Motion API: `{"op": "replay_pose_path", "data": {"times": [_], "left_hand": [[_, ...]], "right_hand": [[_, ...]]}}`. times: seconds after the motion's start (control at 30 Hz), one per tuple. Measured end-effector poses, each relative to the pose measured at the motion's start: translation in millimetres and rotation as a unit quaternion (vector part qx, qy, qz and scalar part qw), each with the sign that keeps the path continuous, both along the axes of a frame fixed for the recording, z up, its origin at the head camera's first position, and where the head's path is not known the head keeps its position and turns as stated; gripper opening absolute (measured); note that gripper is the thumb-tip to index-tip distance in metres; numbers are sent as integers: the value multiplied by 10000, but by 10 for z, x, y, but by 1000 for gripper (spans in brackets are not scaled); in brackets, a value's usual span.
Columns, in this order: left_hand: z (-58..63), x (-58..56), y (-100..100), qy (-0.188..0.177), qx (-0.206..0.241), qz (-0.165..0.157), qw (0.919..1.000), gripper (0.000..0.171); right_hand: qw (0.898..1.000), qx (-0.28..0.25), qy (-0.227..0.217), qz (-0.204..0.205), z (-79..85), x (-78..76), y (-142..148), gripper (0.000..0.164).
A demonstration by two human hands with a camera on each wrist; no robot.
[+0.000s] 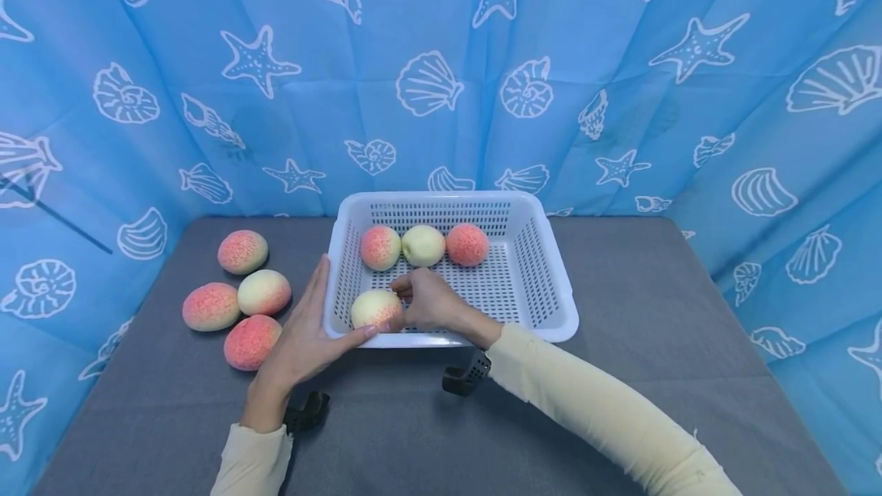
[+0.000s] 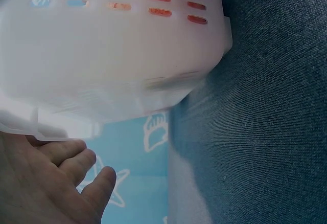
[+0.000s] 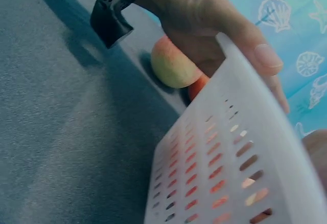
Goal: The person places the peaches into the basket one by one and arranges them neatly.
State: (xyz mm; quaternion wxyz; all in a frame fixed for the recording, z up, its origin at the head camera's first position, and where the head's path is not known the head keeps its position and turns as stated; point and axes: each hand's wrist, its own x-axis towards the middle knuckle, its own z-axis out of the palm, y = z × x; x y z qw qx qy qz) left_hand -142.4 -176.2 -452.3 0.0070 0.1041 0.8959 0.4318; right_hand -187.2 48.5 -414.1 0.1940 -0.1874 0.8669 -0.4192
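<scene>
Over the near-left corner of the white perforated plastic basket (image 1: 530, 266), my right hand (image 1: 430, 303) reaches in from the front, fingers curled round a pale yellow-pink peach (image 1: 376, 310) resting on the basket floor against the front wall. Left hand (image 1: 303, 335) lies outside the basket's left wall, fingers straight and flat along it, thumb tip touching the front rim just below that peach; nothing gripped. Three more peaches (image 1: 423, 245) sit in a row along the basket's back wall. Four loose pink peaches (image 1: 237, 298) cluster on the grey cloth table (image 1: 689, 343), left of the left hand, near but apart. Left wrist view shows only the basket's outer wall (image 2: 117, 45) close up with the relaxed fingers (image 2: 76, 165) beneath the rim, peach colour through the slots. Right wrist view shows what the head view hides: the thumb (image 3: 245, 40) laid over the basket rim and a loose peach (image 3: 172, 63) behind it.
</scene>
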Motion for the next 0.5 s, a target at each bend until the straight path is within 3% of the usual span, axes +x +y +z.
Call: {"op": "replay_pose_path", "data": {"times": [0.27,0.5], "left_hand": [[-18,6,0,-26,63,23,10000,123],[0,0,-4,-110,-55,99,9999,126]], "right_hand": [[9986,-507,142,-65,69,77,112,72],[9924,-1007,651,-271,230,207,326,69]]}}
